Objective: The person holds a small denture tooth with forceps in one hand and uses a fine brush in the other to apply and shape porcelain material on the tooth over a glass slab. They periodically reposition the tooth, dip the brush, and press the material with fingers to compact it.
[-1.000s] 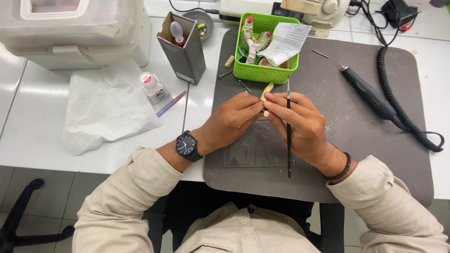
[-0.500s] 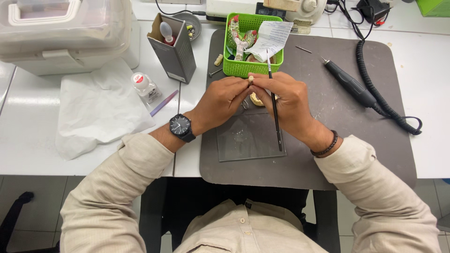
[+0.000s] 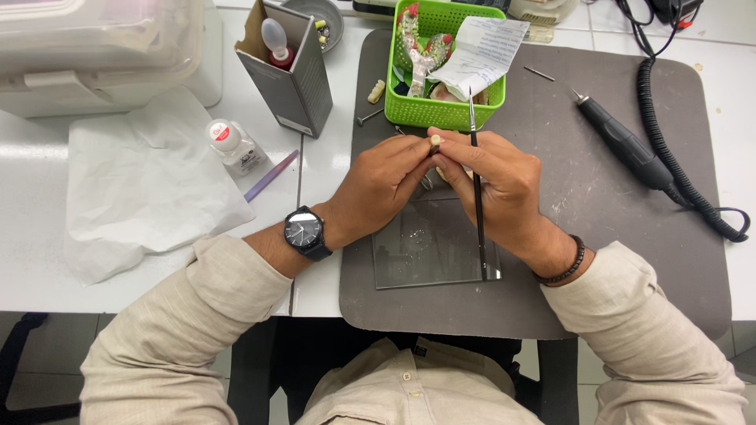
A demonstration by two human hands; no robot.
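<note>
Pinching a tiny pale piece [image 3: 434,143] between the fingertips of our left hand [image 3: 383,186], we've got it lifted just above the grey mat [image 3: 614,236], right in front of the green basket [image 3: 441,110]. Our right hand [image 3: 498,185] has its fingers clamped on a thin dark brush [image 3: 476,177], which runs from near the basket back over the glass slab [image 3: 429,248], and its fingertips also meet the little piece. Judging by looks, that piece is light, hard and probably brittle, and small enough to pop out of a grip, so taking it by the sides with just the fingertips seems the way to go, gentle pressure only. The brush handle is stiff and slim, best held mid-shaft like a pen. Off to the right a black handpiece [image 3: 622,145] lies on the mat with its coiled cord [image 3: 669,149]; a small bottle [image 3: 234,147] sits on the white counter [image 3: 47,197] to the left.
</note>
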